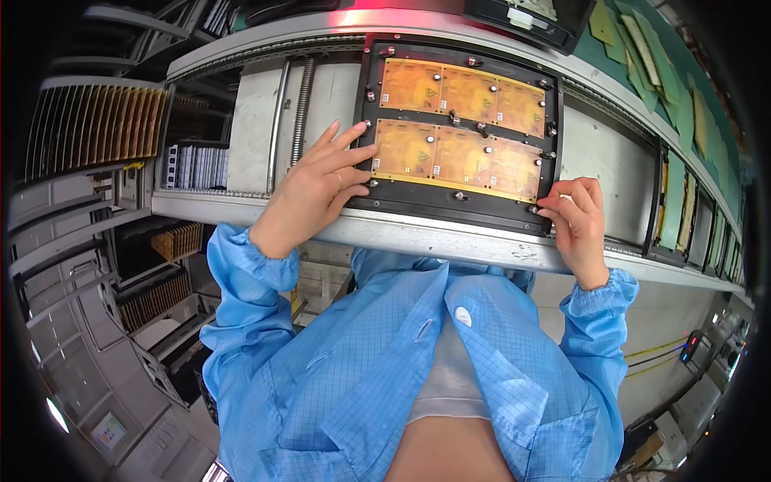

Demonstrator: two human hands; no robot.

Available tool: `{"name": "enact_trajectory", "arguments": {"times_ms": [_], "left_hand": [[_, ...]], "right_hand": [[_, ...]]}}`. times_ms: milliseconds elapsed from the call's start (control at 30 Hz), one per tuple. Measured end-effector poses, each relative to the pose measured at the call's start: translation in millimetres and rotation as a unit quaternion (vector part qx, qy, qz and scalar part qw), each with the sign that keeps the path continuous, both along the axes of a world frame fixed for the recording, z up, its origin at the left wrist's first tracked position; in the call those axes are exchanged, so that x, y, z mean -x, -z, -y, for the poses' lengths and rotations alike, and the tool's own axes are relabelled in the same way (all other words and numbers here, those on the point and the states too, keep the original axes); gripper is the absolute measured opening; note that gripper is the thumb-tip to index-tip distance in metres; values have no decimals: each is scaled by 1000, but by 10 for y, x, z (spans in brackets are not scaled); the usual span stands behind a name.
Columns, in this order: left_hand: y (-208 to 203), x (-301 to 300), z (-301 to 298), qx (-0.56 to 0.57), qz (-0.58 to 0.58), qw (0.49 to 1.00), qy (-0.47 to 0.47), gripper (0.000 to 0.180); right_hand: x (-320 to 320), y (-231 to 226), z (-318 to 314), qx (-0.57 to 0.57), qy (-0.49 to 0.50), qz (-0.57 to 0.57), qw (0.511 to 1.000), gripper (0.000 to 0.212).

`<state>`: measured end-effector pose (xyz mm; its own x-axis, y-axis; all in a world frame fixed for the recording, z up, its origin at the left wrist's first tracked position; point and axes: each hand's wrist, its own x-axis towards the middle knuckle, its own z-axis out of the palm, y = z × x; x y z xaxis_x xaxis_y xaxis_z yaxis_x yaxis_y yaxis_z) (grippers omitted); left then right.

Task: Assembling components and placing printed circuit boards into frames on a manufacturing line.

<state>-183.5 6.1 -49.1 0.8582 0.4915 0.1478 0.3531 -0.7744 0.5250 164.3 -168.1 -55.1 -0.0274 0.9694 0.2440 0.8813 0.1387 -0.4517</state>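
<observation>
A black carrier frame (446, 204) lies across the conveyor and bears two rows of amber circuit-board panels. The near panel strip (458, 161) sits between my two hands, and the far panel strip (470, 95) lies beyond it. My left hand (315, 189) is open, its fingers spread and resting along the frame's left edge. At the near right corner, my right hand (575, 223) is closed in a pinch at a small metal hold-down latch (534, 210). Similar latches, such as the front-middle latch (460, 196), stand around both strips.
The conveyor's near rail (450, 239) runs in front of me, and a spring-like rod (303, 108) crosses it left of the frame. A slotted rack (92, 128) of boards stands at the far left. Green sheets (642, 48) lie at the back right, near a black bin (522, 20).
</observation>
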Motion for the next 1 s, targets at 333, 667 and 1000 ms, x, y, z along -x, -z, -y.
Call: {"name": "enact_trajectory", "arguments": {"times_ms": [333,667,1000], "left_hand": [[-21,-70,-210,-82,-41,990,107,16],[-266,-367,-560,-67,-126,963,231,16],[136,-66,-690,13,52,997,54,22]], "right_hand": [[-154,-375,-591,-12,-319,229,920,12],[93,-365,-646,97,-213,-18,972,29],[689,-49,-619,-2,-173,53,983,18]]}}
